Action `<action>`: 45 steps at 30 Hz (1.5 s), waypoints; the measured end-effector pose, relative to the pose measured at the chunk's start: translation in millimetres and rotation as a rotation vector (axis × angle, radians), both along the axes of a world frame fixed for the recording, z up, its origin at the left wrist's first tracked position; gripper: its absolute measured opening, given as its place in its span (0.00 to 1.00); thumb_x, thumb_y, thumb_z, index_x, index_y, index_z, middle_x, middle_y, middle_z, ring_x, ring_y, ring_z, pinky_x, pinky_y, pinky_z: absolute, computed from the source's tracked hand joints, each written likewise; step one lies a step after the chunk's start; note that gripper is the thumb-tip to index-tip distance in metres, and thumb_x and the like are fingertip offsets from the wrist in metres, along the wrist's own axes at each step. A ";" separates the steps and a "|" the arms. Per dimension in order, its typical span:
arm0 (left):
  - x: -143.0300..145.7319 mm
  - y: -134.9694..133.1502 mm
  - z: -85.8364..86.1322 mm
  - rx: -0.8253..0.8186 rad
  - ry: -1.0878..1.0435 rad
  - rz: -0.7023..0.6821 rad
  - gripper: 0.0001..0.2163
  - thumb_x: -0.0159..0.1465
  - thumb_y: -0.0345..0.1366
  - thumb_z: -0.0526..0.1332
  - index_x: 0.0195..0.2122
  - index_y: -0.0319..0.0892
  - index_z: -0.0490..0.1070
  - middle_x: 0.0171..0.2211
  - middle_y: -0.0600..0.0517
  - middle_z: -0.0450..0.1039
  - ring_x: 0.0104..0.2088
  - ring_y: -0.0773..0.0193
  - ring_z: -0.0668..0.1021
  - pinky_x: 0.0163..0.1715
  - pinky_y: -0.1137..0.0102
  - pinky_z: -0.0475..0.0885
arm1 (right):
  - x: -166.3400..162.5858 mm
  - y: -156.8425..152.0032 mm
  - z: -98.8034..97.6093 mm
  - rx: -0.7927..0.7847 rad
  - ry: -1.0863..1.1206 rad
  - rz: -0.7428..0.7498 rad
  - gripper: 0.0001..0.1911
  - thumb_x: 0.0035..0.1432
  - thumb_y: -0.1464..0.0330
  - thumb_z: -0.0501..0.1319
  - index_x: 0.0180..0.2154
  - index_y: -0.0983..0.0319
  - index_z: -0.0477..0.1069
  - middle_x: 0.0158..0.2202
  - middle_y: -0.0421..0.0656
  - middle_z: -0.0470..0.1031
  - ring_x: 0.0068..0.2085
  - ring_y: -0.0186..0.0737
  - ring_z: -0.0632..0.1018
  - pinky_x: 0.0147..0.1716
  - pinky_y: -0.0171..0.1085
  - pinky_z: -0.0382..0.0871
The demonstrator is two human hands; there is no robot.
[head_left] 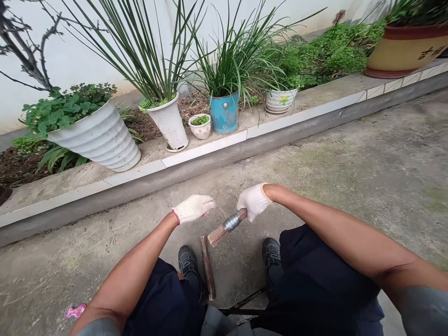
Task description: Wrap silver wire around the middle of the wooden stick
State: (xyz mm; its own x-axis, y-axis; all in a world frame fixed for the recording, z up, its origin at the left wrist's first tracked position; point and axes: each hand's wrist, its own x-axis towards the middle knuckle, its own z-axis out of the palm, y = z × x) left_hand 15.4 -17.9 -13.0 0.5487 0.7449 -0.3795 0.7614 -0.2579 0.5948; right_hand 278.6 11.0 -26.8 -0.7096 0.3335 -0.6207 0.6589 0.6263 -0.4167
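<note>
My right hand (255, 201), in a white knitted glove, is closed round the upper end of a short wooden stick (217, 235). Silvery wire (231, 222) is wound in a thick band round the stick's middle. From that band a thin strand (221, 211) runs up to my left hand (194, 208), also gloved in white, whose fingers are pinched together at the strand's end. The stick slants, its bare end down and to the left. Below it a second wooden stick (207, 268) lies on the ground beside my left shoe.
Along the wall runs a raised, tile-edged bed (206, 155) with several potted plants, among them a ribbed white pot (101, 137) and a blue bucket (224, 114). A pink object (76, 311) lies on the concrete at lower left. My shoes (188, 259) stand either side of the sticks.
</note>
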 end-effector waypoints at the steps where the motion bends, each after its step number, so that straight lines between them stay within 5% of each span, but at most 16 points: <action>1: 0.6 -0.9 -0.5 0.015 0.008 -0.003 0.18 0.71 0.44 0.52 0.26 0.44 0.70 0.22 0.56 0.72 0.23 0.66 0.73 0.27 0.75 0.67 | 1.7 -1.9 4.2 -0.040 0.063 -0.034 0.10 0.47 0.62 0.67 0.31 0.59 0.74 0.23 0.35 0.70 0.26 0.34 0.70 0.28 0.34 0.57; 6: 9.6 -7.8 -3.1 0.048 0.046 0.048 0.29 0.72 0.45 0.41 0.18 0.48 0.70 0.16 0.53 0.68 0.21 0.61 0.69 0.19 0.74 0.65 | 4.5 2.2 17.9 -0.016 0.321 -0.431 0.14 0.50 0.57 0.65 0.33 0.59 0.73 0.27 0.36 0.75 0.26 0.32 0.70 0.26 0.32 0.56; 12: 17.8 -9.4 -10.8 0.059 0.061 -0.021 0.19 0.73 0.43 0.49 0.29 0.43 0.71 0.24 0.55 0.74 0.23 0.65 0.74 0.28 0.72 0.65 | 2.3 20.2 8.4 0.343 0.213 -0.640 0.12 0.58 0.59 0.61 0.39 0.59 0.75 0.33 0.44 0.80 0.32 0.39 0.76 0.29 0.35 0.61; 14: 17.2 -9.9 -12.3 0.014 0.087 -0.039 0.19 0.73 0.42 0.48 0.29 0.43 0.70 0.25 0.54 0.74 0.24 0.65 0.75 0.28 0.71 0.65 | 4.0 25.6 4.8 0.483 0.079 -0.651 0.12 0.59 0.62 0.60 0.43 0.59 0.76 0.38 0.49 0.81 0.35 0.44 0.78 0.32 0.38 0.64; 17: 13.9 -9.6 -13.3 0.004 0.108 -0.060 0.17 0.73 0.42 0.48 0.31 0.43 0.71 0.26 0.55 0.75 0.25 0.65 0.75 0.28 0.71 0.64 | 5.1 26.9 -1.4 0.492 -0.176 -0.559 0.14 0.54 0.70 0.64 0.44 0.60 0.79 0.39 0.53 0.81 0.37 0.50 0.80 0.36 0.42 0.67; 20: 8.5 -5.9 -13.7 0.133 0.135 -0.093 0.17 0.74 0.42 0.48 0.34 0.43 0.72 0.28 0.54 0.75 0.27 0.64 0.75 0.30 0.71 0.64 | 2.1 16.6 -9.2 0.367 -0.289 -0.322 0.12 0.45 0.74 0.68 0.36 0.61 0.80 0.32 0.49 0.80 0.35 0.49 0.80 0.35 0.41 0.67; 25: 1.6 -1.7 -13.7 0.214 0.127 -0.157 0.18 0.75 0.43 0.48 0.36 0.44 0.73 0.31 0.53 0.76 0.31 0.63 0.76 0.34 0.71 0.65 | -1.0 -9.3 -3.2 0.016 -0.003 0.023 0.07 0.46 0.65 0.68 0.28 0.59 0.74 0.23 0.37 0.71 0.26 0.37 0.73 0.27 0.36 0.60; 28: 3.0 -6.0 -13.6 0.168 0.094 -0.156 0.17 0.75 0.44 0.48 0.37 0.45 0.74 0.30 0.54 0.76 0.31 0.64 0.76 0.35 0.71 0.66 | 1.7 -14.8 14.8 -0.116 0.177 -0.068 0.10 0.48 0.60 0.67 0.30 0.59 0.73 0.23 0.34 0.71 0.24 0.32 0.70 0.25 0.33 0.57; 31: 7.0 -10.4 -13.6 0.184 0.086 -0.119 0.18 0.75 0.45 0.48 0.36 0.44 0.74 0.29 0.53 0.76 0.31 0.62 0.76 0.35 0.70 0.68 | 3.1 -11.1 26.9 -0.077 0.322 -0.335 0.12 0.50 0.58 0.66 0.32 0.59 0.73 0.25 0.35 0.74 0.25 0.31 0.70 0.24 0.32 0.56; 38: 13.4 -11.4 -10.7 0.168 0.088 -0.085 0.17 0.75 0.43 0.47 0.35 0.45 0.72 0.29 0.55 0.77 0.30 0.63 0.77 0.34 0.71 0.66 | -0.4 10.5 11.6 0.025 0.498 -0.845 0.08 0.54 0.63 0.62 0.34 0.60 0.68 0.28 0.40 0.79 0.28 0.34 0.76 0.28 0.30 0.63; 41: 14.1 -14.1 -9.3 0.137 0.128 -0.123 0.17 0.74 0.41 0.48 0.32 0.45 0.71 0.28 0.54 0.76 0.28 0.63 0.76 0.33 0.71 0.65 | 5.0 22.2 4.9 0.217 0.389 -0.854 0.09 0.59 0.61 0.60 0.37 0.59 0.70 0.30 0.43 0.80 0.30 0.38 0.77 0.30 0.33 0.65; 45: 8.5 -11.3 -9.1 0.223 0.163 -0.131 0.17 0.75 0.41 0.47 0.35 0.45 0.73 0.29 0.53 0.76 0.30 0.62 0.76 0.34 0.70 0.65 | 7.9 25.7 -4.9 0.467 -0.037 -0.624 0.09 0.57 0.66 0.63 0.41 0.58 0.75 0.35 0.49 0.80 0.34 0.47 0.79 0.32 0.39 0.65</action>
State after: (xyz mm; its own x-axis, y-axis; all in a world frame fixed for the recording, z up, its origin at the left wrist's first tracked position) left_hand 23.9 -29.1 -22.1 0.5914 0.7463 -0.3054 0.7935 -0.4710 0.3855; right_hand 286.5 36.7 -31.7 -0.2861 0.8969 -0.3372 0.9554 0.2403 -0.1716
